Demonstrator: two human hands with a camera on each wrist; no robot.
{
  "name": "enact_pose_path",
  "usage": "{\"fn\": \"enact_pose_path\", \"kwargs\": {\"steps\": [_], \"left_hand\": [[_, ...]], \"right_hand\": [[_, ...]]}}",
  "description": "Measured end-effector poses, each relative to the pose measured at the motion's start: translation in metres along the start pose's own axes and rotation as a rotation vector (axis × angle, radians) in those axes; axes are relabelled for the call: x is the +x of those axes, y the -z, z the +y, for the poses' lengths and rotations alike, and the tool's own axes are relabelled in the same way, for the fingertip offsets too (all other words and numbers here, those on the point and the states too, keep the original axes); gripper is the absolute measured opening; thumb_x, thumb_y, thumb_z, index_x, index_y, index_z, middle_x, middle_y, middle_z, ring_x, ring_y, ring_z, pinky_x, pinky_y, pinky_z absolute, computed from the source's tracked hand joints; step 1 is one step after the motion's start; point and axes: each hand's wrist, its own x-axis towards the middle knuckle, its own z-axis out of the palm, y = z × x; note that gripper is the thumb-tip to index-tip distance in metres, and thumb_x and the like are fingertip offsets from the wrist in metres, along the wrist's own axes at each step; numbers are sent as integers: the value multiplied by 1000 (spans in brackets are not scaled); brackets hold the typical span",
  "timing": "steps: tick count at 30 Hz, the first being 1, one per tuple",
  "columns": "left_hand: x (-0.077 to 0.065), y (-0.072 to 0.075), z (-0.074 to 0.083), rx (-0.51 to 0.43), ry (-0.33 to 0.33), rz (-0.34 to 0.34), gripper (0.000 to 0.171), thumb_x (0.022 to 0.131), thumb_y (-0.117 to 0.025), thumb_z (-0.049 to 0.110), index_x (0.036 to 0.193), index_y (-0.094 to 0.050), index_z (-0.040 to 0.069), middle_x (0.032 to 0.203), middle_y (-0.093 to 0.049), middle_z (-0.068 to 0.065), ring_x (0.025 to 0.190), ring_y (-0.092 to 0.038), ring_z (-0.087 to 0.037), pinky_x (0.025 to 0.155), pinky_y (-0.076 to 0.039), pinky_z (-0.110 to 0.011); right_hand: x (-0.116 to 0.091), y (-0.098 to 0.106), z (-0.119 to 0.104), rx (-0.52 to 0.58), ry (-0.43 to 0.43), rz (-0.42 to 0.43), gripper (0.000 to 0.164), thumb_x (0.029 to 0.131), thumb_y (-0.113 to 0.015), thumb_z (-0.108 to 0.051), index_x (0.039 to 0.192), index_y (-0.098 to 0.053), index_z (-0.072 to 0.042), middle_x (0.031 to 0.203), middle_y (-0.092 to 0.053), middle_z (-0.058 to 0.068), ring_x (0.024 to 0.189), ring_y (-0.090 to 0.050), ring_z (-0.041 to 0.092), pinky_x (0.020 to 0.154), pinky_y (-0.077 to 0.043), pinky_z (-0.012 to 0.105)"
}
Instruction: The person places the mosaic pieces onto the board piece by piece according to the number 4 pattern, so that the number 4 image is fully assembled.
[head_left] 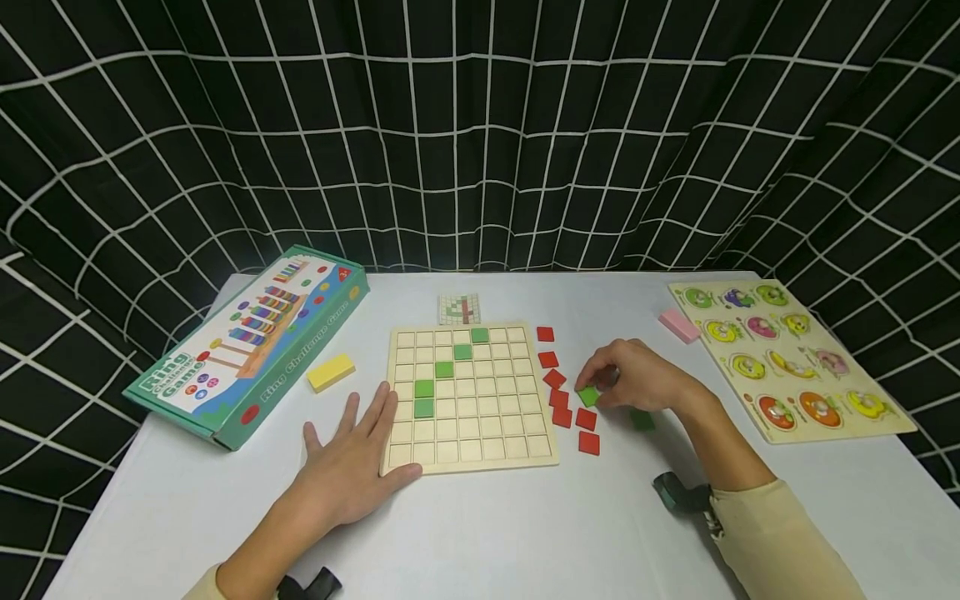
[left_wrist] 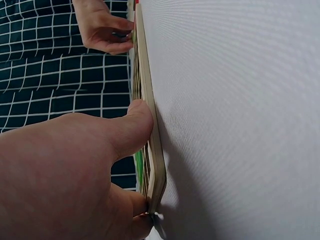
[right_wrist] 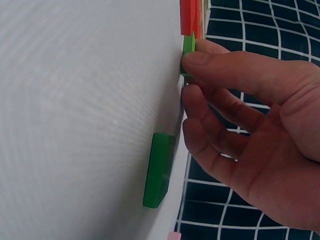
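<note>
A wooden grid board (head_left: 491, 429) lies at the middle of the table, with several green tiles (head_left: 444, 369) set in its squares in a stepped line. My left hand (head_left: 345, 475) rests at the board's lower left corner, fingers spread along the left side and thumb on the front edge. To the right of the board, my right hand (head_left: 641, 375) pinches a green square tile (head_left: 587, 397) between thumb and fingers, low at the table. Another green tile (right_wrist: 159, 170) lies on the cloth below that hand. Several red tiles (head_left: 588, 443) form a loose column between board and right hand.
Behind the board lies a small pattern card (head_left: 459, 309). At left are a green game box (head_left: 258, 342) and a yellow block (head_left: 331, 372). A fruit puzzle board (head_left: 787, 362) and a pink block (head_left: 679, 325) lie at right. Dark gridded cloth surrounds the table.
</note>
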Motion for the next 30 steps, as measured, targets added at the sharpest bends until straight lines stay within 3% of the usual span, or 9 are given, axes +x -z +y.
{"fn": "enact_pose_path", "kwargs": {"steps": [9, 18, 30], "left_hand": [[0, 0, 0, -4, 0, -3, 99, 97, -60, 64, 167, -18, 9, 177, -9, -7, 160, -8, -47, 103, -4, -93], [0, 1, 0, 5, 1, -3, 100, 96, -60, 64, 167, -18, 9, 177, -10, -7, 160, -9, -48, 103, -4, -93], [-1, 3, 1, 3, 4, -8, 99, 97, -60, 64, 168, -17, 10, 177, -8, -6, 160, -8, -47, 104, -4, -93]], "right_hand": [[0, 1, 0, 54, -42, 29, 27, 79, -87, 1, 103, -83, -11, 101, -78, 3, 86, -64, 21, 70, -58, 27], [0, 1, -1, 99, -111, 77, 28, 80, -86, 2, 105, -84, -10, 105, -78, 6, 89, -63, 23, 72, -57, 29], [1, -1, -11, 121, -123, 121, 29, 80, -85, 1, 107, -83, -8, 101, -78, 6, 87, -62, 23, 70, -56, 28]]}}
